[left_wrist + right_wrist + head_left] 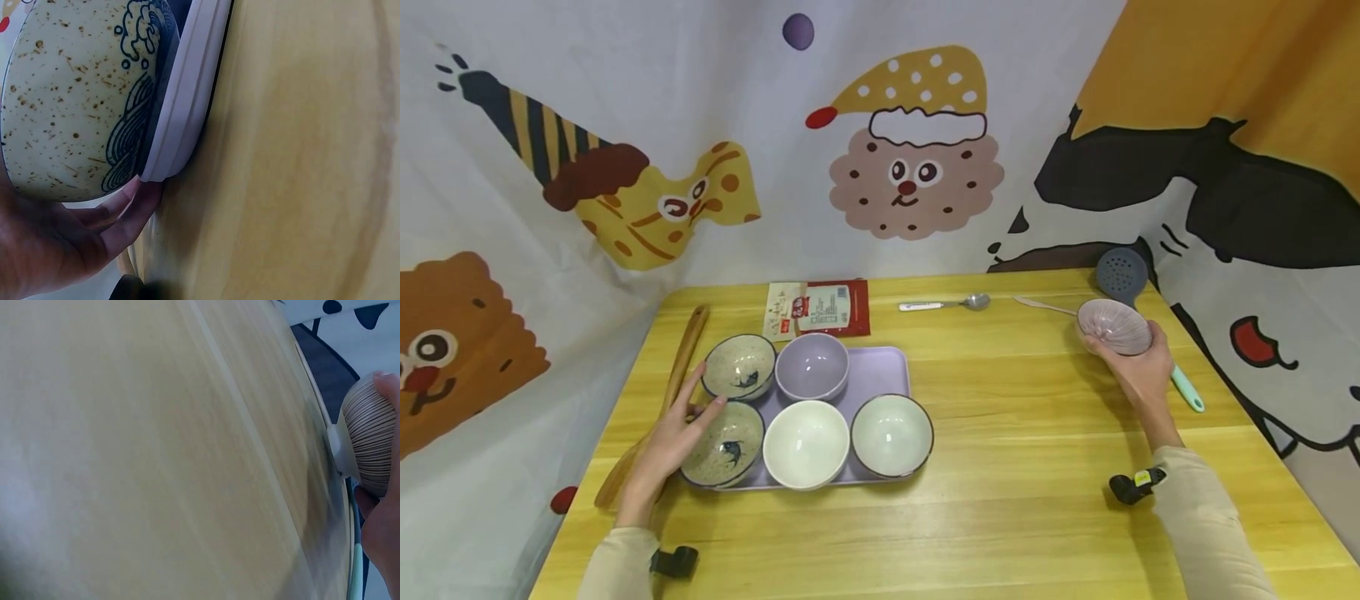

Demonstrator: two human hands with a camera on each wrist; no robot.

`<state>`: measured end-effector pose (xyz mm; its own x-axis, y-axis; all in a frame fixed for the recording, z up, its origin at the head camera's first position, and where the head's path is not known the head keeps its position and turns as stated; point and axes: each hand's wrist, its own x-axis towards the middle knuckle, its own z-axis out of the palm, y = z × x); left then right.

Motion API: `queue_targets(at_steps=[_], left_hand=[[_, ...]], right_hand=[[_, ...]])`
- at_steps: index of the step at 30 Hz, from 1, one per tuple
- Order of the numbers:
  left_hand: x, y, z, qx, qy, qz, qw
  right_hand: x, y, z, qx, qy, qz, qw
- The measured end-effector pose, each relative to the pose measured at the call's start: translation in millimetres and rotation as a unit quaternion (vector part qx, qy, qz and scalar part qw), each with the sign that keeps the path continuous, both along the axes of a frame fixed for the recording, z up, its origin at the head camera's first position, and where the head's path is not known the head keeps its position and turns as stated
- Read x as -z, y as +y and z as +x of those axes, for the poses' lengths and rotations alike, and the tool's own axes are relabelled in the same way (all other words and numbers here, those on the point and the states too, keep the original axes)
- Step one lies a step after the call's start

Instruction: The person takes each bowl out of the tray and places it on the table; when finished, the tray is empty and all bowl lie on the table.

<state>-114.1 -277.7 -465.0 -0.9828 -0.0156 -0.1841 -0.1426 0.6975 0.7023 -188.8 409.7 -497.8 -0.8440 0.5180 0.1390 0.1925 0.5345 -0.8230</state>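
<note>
My right hand (1144, 377) grips a small bowl (1114, 323) with fine purplish stripes, at the right rear of the table. In the right wrist view its ribbed outside and pale foot show, with fingers around the side. My left hand (666, 446) is beside two speckled bowls with dark blue rims, a rear one (730, 358) and a front one (709, 450). Its thumb lies over the place where they meet. In the left wrist view, fingertips reach the end of the lilac tray (181, 112) below the speckled bowl (62, 112).
The tray also holds a lilac bowl (812, 367), a cream bowl (807, 444) and a pale dark-rimmed bowl (892, 436). A wooden spatula (685, 354) lies left. Behind are food packets (827, 308) and a spoon (946, 304). A slotted skimmer (1122, 275) lies right.
</note>
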Motion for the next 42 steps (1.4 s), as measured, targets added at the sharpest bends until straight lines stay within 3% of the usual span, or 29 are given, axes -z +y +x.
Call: queue_targets(at_steps=[7,15,22,25,31,42], left_hand=[[-0.4,0.4,0.5,0.001,0.002,-0.001,1.0000],[-0.2,1.2,0.5,0.001,0.003,0.000,1.0000],[0.2,1.3,-0.4,0.000,-0.005,0.004,1.0000],[0.6,0.6,-0.5,-0.003,-0.008,0.003,1.0000],[0.3,0.4,-0.4,-0.005,-0.012,0.003,0.9999],[-1.3,0.8,0.8,-0.002,-0.017,0.006,0.9998]], right_hand=[[2.8,6,0.5,0.011,-0.021,-0.006,0.9997],[-1.5,7,-0.1,-0.009,-0.022,0.006,0.9997],[-16.5,5,2.0,-0.021,0.017,0.029,0.9992],[-27.0,-1,3.6,-0.032,0.038,0.066,0.9965],[-46.6,-25,6.4,-0.087,0.085,0.129,0.9841],[-61.3,-77,16.4,-0.179,0.107,0.089,0.9739]])
